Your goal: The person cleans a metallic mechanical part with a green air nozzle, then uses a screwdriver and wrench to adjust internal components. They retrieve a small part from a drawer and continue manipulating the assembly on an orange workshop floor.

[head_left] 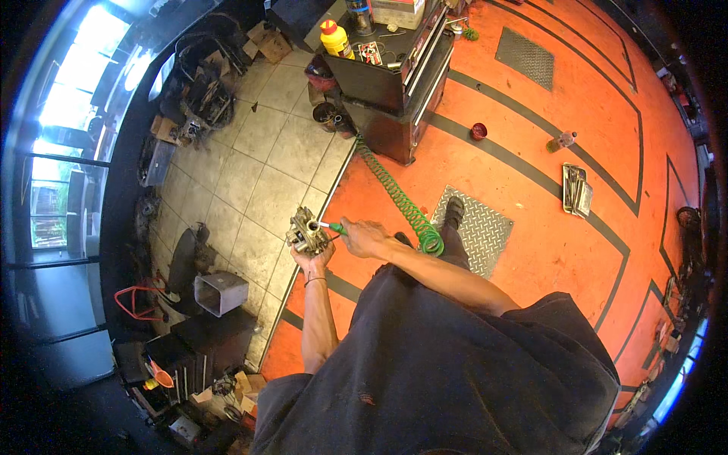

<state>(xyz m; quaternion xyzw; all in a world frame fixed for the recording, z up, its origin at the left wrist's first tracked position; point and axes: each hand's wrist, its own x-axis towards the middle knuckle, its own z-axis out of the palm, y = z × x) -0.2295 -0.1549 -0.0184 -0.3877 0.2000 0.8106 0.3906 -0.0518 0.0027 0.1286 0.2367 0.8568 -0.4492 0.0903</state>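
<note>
My left hand (312, 259) holds up a metal carburetor (305, 232) from below, its fingers wrapped round the underside. A round opening in the carburetor faces my right hand (366, 239). That hand is closed on a green-handled tool (338, 227) with a thin pale shaft, whose tip meets the carburetor or sits just at it. Most of the tool is hidden in my fist, so its exact kind does not show. A green coiled hose (394, 186) runs from the tool cabinet toward my right forearm and passes out of sight there.
A dark tool cabinet (368, 85) with a yellow bottle (334, 39) on top stands ahead. On the orange floor are a tread plate (481, 235), a tray of tools (572, 189), a red cup (478, 131) and a bottle (561, 142). A grey square bin (221, 293) lies left.
</note>
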